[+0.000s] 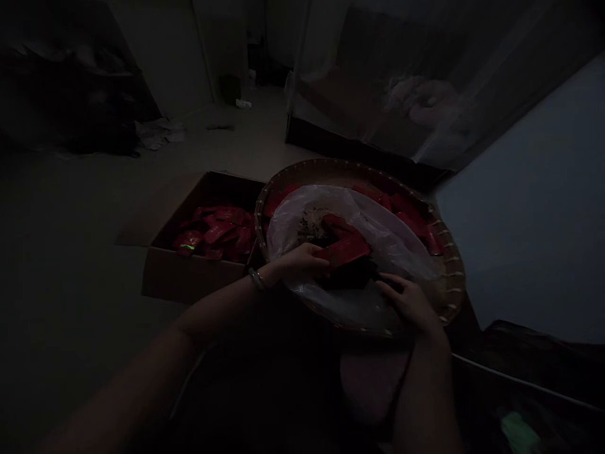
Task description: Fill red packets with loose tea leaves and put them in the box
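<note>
My left hand is closed on the near-left end of a red packet, which is tilted over the plastic. My right hand pinches a thin dark handle; its far end merges into a dark mass below the packet, so I cannot tell its kind. A clear plastic bag lies spread in a round woven bamboo tray. Dark dry bits like tea leaves are scattered on the plastic. Another red packet is just behind the held one.
Left of the tray stands an open cardboard box with several red packets in it. More red packets lie along the tray's far right side. A pale wall rises at the right. The room is very dark.
</note>
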Demonstrator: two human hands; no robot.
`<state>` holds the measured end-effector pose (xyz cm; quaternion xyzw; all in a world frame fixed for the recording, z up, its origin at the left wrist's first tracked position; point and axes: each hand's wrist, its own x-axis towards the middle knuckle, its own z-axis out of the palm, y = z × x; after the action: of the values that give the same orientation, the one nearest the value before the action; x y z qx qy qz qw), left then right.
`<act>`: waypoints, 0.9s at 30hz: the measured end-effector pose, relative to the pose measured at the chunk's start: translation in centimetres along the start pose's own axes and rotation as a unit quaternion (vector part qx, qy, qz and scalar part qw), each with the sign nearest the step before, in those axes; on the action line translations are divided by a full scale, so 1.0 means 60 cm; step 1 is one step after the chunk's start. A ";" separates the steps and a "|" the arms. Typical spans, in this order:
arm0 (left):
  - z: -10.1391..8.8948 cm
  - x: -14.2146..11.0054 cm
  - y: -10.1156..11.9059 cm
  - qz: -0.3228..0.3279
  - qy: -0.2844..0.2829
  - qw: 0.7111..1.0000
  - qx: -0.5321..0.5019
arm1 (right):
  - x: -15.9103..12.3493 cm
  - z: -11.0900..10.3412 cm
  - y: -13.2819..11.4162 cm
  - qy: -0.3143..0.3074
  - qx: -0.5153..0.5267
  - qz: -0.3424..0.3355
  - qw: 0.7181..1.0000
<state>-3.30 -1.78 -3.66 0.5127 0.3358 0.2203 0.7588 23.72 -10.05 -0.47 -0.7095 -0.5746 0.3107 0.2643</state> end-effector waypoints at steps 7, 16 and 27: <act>0.026 -0.009 0.005 0.023 0.003 0.999 0.028 | 0.005 0.003 0.007 0.041 0.084 0.068 0.993; 0.037 -0.002 -0.017 0.042 -0.037 0.986 0.159 | 0.004 0.017 -0.014 0.098 0.059 0.019 0.993; 0.033 -0.006 -0.013 0.024 -0.063 0.983 0.170 | 0.009 0.030 -0.006 0.138 0.049 0.005 0.989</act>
<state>-2.09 -3.53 -3.79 0.6550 0.3074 0.1452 0.6749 22.21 -9.40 -1.51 -0.7344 -0.5135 0.2389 0.3740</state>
